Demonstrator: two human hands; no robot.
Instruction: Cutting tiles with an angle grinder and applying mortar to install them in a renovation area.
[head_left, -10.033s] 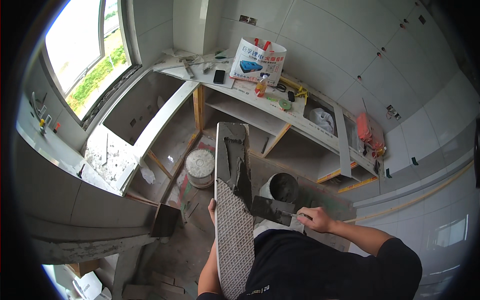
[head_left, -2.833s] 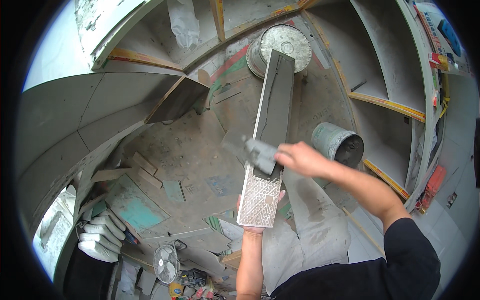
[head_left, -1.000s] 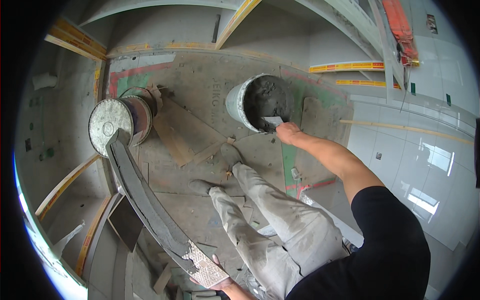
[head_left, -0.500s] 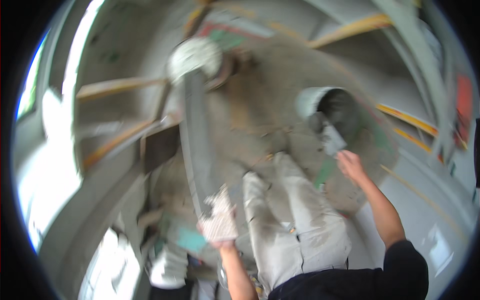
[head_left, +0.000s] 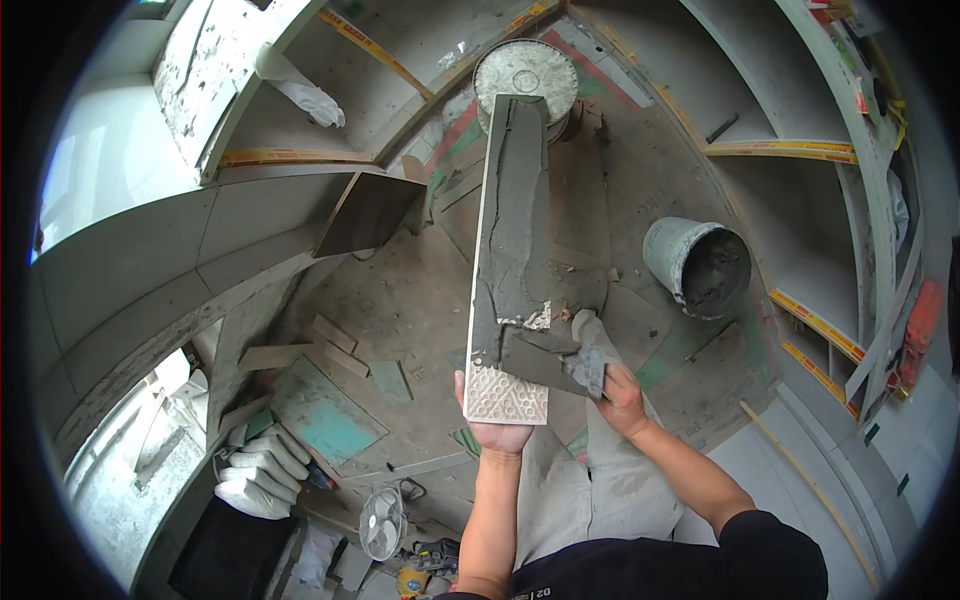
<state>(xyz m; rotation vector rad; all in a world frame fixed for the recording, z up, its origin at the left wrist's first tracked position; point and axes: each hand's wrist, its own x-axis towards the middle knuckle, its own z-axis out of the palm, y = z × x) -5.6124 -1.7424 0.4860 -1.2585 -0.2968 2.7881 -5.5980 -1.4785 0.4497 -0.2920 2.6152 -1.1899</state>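
Note:
A long, narrow tile strip (head_left: 508, 400) stretches away from me, its textured underside up. Grey mortar (head_left: 515, 220) coats most of it, while the dimpled near end is bare. My left hand (head_left: 500, 434) supports that end from below, its thumb along the left edge and its fingers mostly hidden. The far end lies on a round, white-topped bucket (head_left: 527, 72). In my right hand (head_left: 624, 402) is a trowel (head_left: 588, 372); its mortar-smeared blade lies across the strip near the bare part. The handle is largely covered by my fingers.
A tilted bucket (head_left: 662, 255) with mortar inside stands to the right. Open cabinet frames (head_left: 810, 230) line the right and far sides. Tile offcuts (head_left: 390, 380) lie on the floor at left, with white bags (head_left: 262, 475) and a fan (head_left: 384, 523) nearer me.
My right hand has brought the trowel from the mortar bucket leftward onto the near end of the strip. My left hand still supports the strip. The whole view has turned and is now sharp.

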